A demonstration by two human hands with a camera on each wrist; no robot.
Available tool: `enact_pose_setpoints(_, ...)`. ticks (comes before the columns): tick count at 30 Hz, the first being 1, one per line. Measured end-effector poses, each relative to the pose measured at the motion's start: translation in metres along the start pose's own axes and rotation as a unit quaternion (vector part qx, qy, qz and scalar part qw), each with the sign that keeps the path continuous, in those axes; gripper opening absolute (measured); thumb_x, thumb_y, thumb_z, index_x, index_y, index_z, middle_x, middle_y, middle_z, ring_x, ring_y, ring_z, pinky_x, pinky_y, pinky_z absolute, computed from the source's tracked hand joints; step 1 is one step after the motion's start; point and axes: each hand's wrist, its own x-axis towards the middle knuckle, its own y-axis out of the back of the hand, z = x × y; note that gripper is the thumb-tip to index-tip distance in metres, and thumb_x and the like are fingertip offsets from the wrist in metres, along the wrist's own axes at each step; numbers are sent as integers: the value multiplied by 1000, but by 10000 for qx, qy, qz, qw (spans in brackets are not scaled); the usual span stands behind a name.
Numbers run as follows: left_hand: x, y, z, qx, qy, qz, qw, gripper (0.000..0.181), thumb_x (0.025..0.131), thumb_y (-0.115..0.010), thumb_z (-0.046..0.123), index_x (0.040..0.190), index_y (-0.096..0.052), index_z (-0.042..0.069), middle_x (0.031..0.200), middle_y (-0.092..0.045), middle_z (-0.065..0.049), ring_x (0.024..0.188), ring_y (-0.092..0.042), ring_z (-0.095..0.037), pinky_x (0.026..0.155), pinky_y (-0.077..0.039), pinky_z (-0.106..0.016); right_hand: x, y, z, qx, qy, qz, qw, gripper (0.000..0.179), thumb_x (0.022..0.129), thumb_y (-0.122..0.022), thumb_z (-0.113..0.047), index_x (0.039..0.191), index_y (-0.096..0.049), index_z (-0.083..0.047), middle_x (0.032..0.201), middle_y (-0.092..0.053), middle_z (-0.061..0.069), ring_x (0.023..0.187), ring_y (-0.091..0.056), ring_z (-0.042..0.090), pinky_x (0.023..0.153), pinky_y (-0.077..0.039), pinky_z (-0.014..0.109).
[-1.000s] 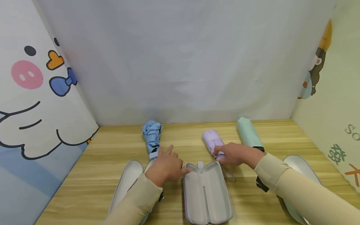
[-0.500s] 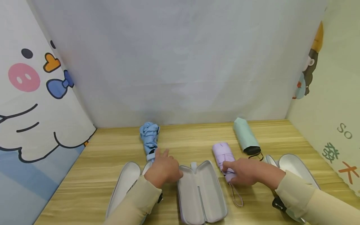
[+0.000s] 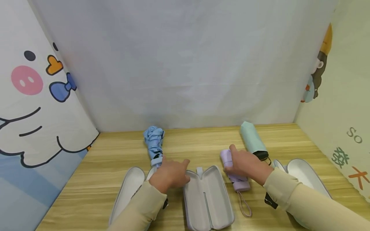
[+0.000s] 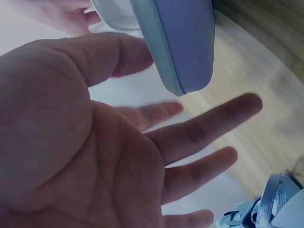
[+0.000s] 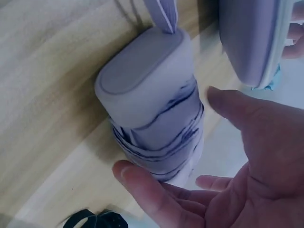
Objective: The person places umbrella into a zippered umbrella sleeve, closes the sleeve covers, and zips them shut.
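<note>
A folded lilac umbrella (image 3: 238,179) lies on the table, its handle and wrist loop toward the near edge. My right hand (image 3: 245,165) is spread around it; in the right wrist view the thumb (image 5: 223,102) stands just off one side and the index finger (image 5: 137,185) is close along the other. My left hand (image 3: 170,173) is spread with straight fingers, its thumb at the top rim of the open lilac zip case (image 3: 198,205). The case's pale inside faces up. Just beyond the left hand lies a blue folded umbrella (image 3: 154,141).
A mint folded umbrella (image 3: 252,138) lies at the back right. One opened case (image 3: 131,179) sits under my left forearm, another opened case (image 3: 303,173) under my right. A pale cloth wall rises behind the wooden table (image 3: 86,189).
The lilac umbrella has moved right and nearer, beside the case. My right hand has shifted from its handle end up to its middle, and its fingers have loosened. The left hand has barely moved.
</note>
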Motion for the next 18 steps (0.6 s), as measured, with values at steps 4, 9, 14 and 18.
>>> enact_pose_setpoints(4,1,-2,-2,-90,-276,-73,9996,48,101,-58,22,148,-55,20,128,-70,-10,125,-62,-32,115,-18,-72,0,-2,-2,297,-108,-168,9994,89,85,-74,-19,151,-23,11,72,-59,11,58,-59,23,53,-49,37)
enact_pose_setpoints(9,0,-1,-3,-171,-541,-190,9982,46,95,-57,6,136,-59,27,109,-74,-7,99,-68,-25,114,-20,-72,-5,1,0,566,-154,-354,9976,93,83,-76,-13,156,-20,2,71,-59,10,56,-60,23,49,-50,37)
enact_pose_setpoints(14,-3,1,-5,-178,-842,-143,9962,39,85,-64,-7,105,-66,26,95,-70,1,85,-61,-18,111,-26,-72,-7,4,3,711,-404,-563,9951,90,86,-72,-7,161,-21,-7,73,-60,14,54,-60,27,43,-51,39)
enact_pose_setpoints(18,-5,4,-5,-213,-1022,-140,9944,34,87,-65,-9,86,-67,25,93,-68,5,90,-61,-16,111,-21,-77,-7,6,3,777,-607,-900,9910,80,94,-64,-8,162,-23,-10,93,-62,22,61,-63,31,45,-54,44)
